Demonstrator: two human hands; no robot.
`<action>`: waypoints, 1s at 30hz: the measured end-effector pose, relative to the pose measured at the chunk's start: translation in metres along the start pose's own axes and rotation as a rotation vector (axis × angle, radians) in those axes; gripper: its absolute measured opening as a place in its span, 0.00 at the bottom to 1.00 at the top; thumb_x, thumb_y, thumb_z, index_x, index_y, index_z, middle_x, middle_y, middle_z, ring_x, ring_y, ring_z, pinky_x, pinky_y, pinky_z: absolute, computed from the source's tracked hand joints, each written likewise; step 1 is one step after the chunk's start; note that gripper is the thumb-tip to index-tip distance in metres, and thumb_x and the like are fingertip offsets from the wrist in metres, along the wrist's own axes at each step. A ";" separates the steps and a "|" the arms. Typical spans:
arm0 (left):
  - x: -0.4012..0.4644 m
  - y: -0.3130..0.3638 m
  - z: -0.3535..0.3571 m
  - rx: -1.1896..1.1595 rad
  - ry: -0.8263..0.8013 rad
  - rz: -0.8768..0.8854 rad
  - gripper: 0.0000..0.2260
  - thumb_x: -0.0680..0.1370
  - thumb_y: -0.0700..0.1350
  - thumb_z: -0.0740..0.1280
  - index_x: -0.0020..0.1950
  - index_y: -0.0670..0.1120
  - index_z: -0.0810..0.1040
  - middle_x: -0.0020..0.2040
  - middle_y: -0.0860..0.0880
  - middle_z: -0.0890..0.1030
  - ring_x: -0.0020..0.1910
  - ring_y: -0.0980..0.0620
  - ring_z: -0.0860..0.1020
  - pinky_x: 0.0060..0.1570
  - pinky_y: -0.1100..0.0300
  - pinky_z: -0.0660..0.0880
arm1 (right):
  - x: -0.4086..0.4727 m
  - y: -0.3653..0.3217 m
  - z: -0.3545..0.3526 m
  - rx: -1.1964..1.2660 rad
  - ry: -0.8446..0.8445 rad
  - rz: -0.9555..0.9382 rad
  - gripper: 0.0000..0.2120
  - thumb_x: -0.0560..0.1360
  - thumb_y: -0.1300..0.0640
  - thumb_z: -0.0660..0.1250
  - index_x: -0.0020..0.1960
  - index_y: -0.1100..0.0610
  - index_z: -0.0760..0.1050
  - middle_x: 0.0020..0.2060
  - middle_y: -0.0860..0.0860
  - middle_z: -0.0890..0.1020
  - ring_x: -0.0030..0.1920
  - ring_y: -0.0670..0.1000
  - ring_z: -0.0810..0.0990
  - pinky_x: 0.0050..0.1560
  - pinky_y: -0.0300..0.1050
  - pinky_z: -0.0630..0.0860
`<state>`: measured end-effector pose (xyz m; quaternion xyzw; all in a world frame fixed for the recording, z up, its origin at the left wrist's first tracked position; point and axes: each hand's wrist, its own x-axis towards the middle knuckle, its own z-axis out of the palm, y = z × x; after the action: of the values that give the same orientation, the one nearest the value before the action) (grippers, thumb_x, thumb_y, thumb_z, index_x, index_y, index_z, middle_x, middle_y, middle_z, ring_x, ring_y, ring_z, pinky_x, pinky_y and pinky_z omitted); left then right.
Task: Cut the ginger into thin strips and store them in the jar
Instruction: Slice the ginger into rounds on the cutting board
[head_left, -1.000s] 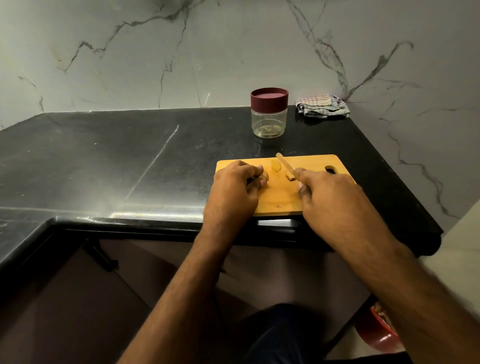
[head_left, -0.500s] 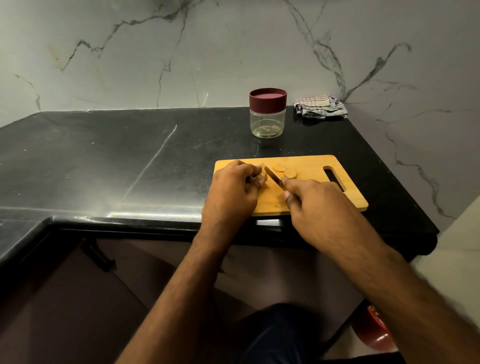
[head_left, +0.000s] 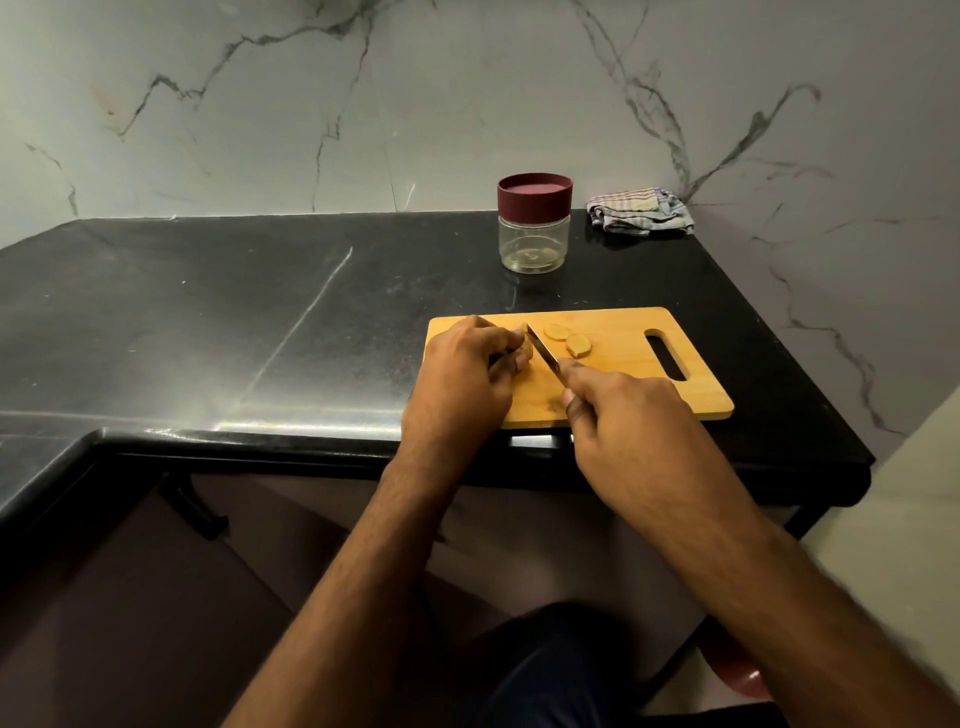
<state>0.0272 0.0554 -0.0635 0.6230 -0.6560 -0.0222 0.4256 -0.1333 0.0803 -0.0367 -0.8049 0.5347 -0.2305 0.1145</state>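
The black worktop (head_left: 208, 322) holds a board (head_left: 623, 384). The jar (head_left: 534, 223) stands well past both hands, lid on. The right hand (head_left: 623, 421) has its grip clamped on a knife (head_left: 543, 353). The left hand (head_left: 462, 379) pinches the ginger (head_left: 525, 352), right beside the blade. Two slices (head_left: 569, 340) lie just past the knife. A slip could nick those fingers.

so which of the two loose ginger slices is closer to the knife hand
The right-hand slice, nearer the board's handle slot; the other slice lies farther back, toward the jar.
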 end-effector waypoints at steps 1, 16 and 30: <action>0.000 0.000 0.000 -0.001 -0.003 0.000 0.10 0.79 0.43 0.71 0.59 0.44 0.84 0.53 0.50 0.83 0.41 0.64 0.75 0.43 0.80 0.68 | -0.001 0.000 0.001 0.005 0.003 -0.002 0.20 0.82 0.52 0.55 0.74 0.44 0.62 0.43 0.47 0.76 0.42 0.45 0.74 0.33 0.35 0.66; 0.002 -0.001 -0.002 0.022 -0.041 -0.021 0.11 0.80 0.44 0.70 0.61 0.46 0.84 0.54 0.51 0.82 0.44 0.59 0.75 0.42 0.78 0.68 | -0.005 -0.001 0.001 0.010 0.011 -0.021 0.22 0.82 0.53 0.56 0.75 0.45 0.60 0.42 0.46 0.75 0.42 0.45 0.74 0.35 0.36 0.70; 0.001 -0.001 -0.002 -0.008 -0.014 0.000 0.08 0.78 0.41 0.72 0.57 0.44 0.85 0.51 0.51 0.82 0.43 0.59 0.77 0.44 0.77 0.70 | -0.001 -0.002 0.000 -0.038 -0.036 0.007 0.22 0.82 0.54 0.58 0.74 0.44 0.60 0.45 0.48 0.76 0.41 0.46 0.74 0.32 0.37 0.70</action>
<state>0.0291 0.0549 -0.0624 0.6211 -0.6588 -0.0293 0.4236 -0.1321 0.0825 -0.0360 -0.8092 0.5396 -0.2051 0.1095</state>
